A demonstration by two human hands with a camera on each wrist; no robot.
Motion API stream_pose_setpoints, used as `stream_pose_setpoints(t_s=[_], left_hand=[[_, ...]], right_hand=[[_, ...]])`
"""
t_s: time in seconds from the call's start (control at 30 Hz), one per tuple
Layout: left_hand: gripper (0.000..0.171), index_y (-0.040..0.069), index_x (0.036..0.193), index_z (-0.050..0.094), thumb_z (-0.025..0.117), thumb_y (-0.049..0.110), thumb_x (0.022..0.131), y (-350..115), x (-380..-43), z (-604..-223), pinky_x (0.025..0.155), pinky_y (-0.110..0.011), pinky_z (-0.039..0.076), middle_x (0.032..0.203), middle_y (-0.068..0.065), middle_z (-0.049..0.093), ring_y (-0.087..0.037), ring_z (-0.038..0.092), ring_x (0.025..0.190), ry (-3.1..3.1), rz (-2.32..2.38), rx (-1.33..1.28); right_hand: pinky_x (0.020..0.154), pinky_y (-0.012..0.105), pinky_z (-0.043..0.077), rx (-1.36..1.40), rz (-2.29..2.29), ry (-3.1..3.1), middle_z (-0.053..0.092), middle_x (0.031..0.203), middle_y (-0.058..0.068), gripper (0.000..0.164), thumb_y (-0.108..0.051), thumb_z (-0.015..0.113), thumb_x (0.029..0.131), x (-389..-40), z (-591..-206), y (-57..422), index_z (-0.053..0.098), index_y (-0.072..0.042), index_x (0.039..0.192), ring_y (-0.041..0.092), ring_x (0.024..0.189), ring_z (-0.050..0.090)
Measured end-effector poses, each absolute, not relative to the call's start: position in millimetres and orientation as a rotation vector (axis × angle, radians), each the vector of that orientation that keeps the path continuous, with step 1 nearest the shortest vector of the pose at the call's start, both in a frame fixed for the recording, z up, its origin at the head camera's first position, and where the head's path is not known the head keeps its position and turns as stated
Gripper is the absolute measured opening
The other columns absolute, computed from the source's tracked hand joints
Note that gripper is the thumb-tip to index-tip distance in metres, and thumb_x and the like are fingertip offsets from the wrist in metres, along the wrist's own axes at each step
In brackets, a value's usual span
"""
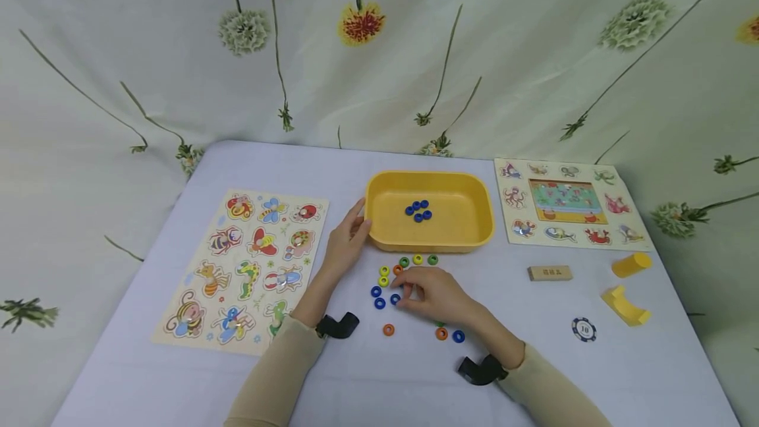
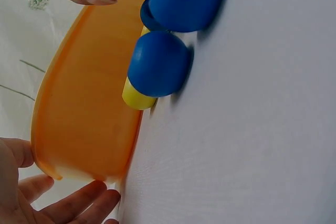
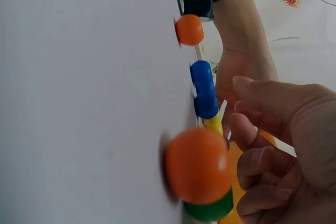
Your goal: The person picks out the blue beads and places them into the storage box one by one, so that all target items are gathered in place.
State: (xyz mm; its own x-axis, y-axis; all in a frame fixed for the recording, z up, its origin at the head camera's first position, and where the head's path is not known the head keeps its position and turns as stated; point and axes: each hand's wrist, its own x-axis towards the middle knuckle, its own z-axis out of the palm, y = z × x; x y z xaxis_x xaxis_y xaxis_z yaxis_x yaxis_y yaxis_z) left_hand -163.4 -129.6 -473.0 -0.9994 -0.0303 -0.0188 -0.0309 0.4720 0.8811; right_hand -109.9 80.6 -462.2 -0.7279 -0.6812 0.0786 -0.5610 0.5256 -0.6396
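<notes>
My left hand rests at the left end of the yellow tray, its thumb at the rim and its fingers along the outside wall. Several blue beads lie together inside the tray. My right hand hovers low over the loose beads in front of the tray. Its thumb and bent index finger stand apart beside a blue bead; in the right wrist view nothing sits between these fingers. Around it lie two more blue beads, yellow beads, green beads and orange beads.
On the left lies an insect puzzle board; at the back right, a sea-animal board. A small wooden block, a yellow cylinder, a yellow arch block and a round chip sit on the right.
</notes>
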Motion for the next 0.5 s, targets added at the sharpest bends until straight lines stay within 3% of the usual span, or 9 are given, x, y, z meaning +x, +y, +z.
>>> stream_pose_setpoints(t_s=[0.5], left_hand=[[0.048, 0.040, 0.136, 0.028, 0.043, 0.039, 0.090, -129.8, -162.8, -471.6, 0.088, -0.039, 0.044, 0.117, -0.010, 0.055, -0.022, 0.054, 0.105, 2.685, 1.638, -0.038]], right_hand=[[0.060, 0.018, 0.038, -1.068, -0.794, 2.622, 0.049, 0.069, -0.018, 0.023, -0.032, 0.066, 0.078, -108.7, -473.0, 73.6, 0.064, -0.024, 0.099, 0.002, 0.065, 0.046]])
